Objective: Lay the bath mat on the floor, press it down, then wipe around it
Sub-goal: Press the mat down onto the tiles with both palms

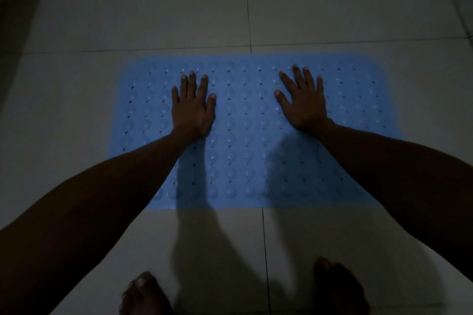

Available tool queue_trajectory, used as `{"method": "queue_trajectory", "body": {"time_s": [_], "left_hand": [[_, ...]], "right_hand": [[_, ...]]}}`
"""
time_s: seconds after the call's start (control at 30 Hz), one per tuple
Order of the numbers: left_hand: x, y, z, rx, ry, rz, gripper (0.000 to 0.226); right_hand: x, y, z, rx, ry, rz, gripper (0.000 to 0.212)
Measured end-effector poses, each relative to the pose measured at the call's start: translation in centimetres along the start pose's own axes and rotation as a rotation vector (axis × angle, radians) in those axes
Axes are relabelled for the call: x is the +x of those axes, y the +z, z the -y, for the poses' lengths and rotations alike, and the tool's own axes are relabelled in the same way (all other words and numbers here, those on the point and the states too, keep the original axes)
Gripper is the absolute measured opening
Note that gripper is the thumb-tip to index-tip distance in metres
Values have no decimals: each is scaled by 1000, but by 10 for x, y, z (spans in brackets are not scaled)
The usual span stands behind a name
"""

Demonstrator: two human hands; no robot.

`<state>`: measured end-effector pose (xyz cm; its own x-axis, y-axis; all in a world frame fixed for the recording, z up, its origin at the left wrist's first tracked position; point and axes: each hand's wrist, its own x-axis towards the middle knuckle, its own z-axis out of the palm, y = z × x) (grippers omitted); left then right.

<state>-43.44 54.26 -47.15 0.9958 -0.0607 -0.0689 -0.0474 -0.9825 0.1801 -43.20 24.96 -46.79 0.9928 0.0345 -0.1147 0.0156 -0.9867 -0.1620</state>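
A blue bath mat point(245, 135) lies flat on the tiled floor point(153, 20), long axis left to right. Left hand point(192, 107) and right hand point(304, 102) press it, fingers spread, grasping nothing.

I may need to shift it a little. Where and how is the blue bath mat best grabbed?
Probably the near long edge of the bath mat, close to the feet. It lies flat on the tile floor, so pinch and peel that edge upward. Both the left hand and right hand lie flat mid-mat.
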Motion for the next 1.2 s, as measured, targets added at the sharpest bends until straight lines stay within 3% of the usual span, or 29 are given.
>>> {"method": "queue_trajectory", "body": {"time_s": [1.2], "left_hand": [[-20, 2, -5, -11, -6, -13, 62]], "right_hand": [[-12, 4, -7, -9, -8, -7, 64]]}}
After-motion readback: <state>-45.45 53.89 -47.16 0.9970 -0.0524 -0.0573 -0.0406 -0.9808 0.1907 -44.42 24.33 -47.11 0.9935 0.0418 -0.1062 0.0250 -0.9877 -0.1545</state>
